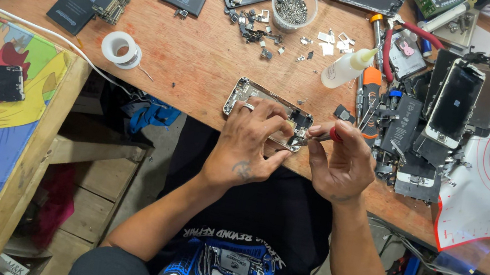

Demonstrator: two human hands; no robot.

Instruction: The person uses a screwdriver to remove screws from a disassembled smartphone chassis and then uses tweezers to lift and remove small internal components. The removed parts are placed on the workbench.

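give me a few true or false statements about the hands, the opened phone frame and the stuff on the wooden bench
1. The left hand rests on the opened silver phone frame. True.
2. The right hand holds a red-handled screwdriver at the frame. True.
3. The white roll of tape sits right of the frame. False: it lies to its left.
4. The clear round cup of small screws is tipped over. False: it stands upright.
5. The white squeeze bottle with a yellow tip lies on its side. True.
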